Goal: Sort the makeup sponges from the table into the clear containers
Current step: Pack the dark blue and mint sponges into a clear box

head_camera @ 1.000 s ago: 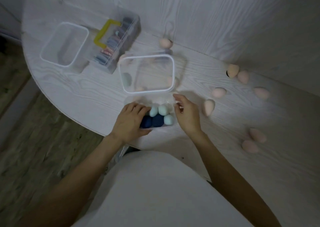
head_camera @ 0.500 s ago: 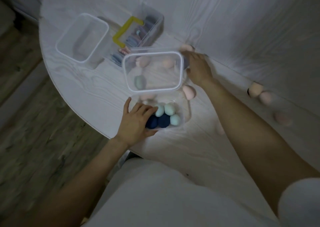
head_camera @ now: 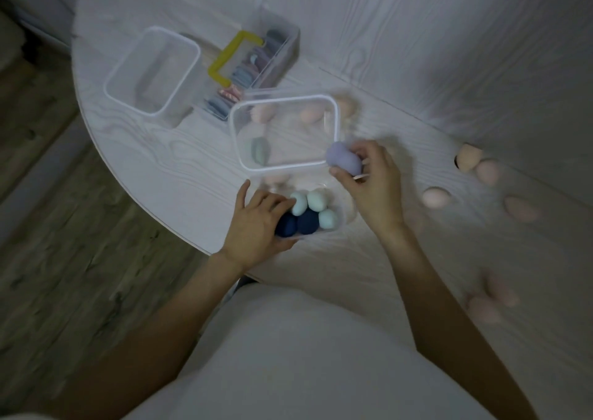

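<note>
The right hand (head_camera: 372,182) pinches a lilac sponge (head_camera: 343,158) at its ten o'clock; the left hand (head_camera: 256,223) grips the near container (head_camera: 341,223).

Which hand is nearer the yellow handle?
Left. The left hand rests on the small container of blue sponges, below the yellow handle; the right hand is farther right.

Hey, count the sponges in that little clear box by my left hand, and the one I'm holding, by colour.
Small clear box, held by the left hand:
Dark blue sponges: 2
Pale mint sponges: 3
In the right hand:
Lilac sponge: 1
Total: 6
</note>
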Action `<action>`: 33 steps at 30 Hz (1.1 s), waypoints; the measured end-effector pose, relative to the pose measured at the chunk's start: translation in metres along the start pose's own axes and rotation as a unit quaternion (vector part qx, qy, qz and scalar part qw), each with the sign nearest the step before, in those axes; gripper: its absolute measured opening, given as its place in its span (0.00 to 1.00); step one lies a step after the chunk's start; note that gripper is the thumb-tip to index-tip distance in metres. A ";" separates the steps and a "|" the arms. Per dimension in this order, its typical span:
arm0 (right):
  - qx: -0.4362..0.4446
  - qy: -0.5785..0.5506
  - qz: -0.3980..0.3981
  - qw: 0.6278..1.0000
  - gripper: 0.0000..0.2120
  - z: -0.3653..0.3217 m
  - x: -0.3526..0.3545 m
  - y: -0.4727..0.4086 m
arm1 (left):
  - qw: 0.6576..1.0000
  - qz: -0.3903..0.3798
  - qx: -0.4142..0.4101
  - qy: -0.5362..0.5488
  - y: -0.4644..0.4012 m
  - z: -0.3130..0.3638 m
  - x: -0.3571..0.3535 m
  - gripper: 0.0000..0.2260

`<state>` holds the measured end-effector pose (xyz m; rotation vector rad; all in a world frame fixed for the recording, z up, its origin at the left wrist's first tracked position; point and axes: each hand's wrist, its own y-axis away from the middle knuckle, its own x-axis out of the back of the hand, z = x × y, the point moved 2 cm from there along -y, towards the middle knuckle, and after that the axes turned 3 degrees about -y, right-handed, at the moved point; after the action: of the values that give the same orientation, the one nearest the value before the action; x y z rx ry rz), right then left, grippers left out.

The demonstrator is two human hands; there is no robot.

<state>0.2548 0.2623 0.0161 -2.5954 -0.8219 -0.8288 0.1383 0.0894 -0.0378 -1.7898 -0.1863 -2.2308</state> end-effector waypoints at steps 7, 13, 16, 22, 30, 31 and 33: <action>0.205 0.203 -0.174 0.941 0.13 -0.005 -0.044 0.032 | 1.000 -0.015 -0.015 0.006 0.006 -0.005 0.000 0.29; 0.168 0.269 -0.228 0.921 0.15 -0.005 -0.057 0.032 | 0.999 -0.030 0.001 0.025 0.010 -0.006 -0.002 0.30; 0.142 0.296 -0.257 0.909 0.15 -0.012 -0.057 0.025 | 0.998 -0.016 -0.017 0.059 0.009 -0.008 -0.001 0.30; 0.070 0.325 -0.253 0.908 0.07 -0.021 -0.074 0.033 | 0.998 0.009 -0.024 0.056 0.025 -0.012 -0.002 0.29; 0.121 0.290 -0.140 0.939 0.09 -0.027 -0.073 0.064 | 0.999 0.005 0.012 0.053 0.054 -0.016 0.005 0.29; 0.140 0.280 -0.119 0.942 0.09 -0.027 -0.070 0.067 | 0.998 0.005 0.019 0.051 0.058 -0.017 0.006 0.29; 0.192 0.251 -0.050 0.947 0.09 -0.032 -0.062 0.069 | 0.998 0.012 0.034 0.050 0.069 -0.023 0.009 0.29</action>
<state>0.2406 0.1674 -0.0027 -1.8982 -0.8582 -1.1593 0.1349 0.0167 -0.0390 -1.6332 -0.2155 -2.2629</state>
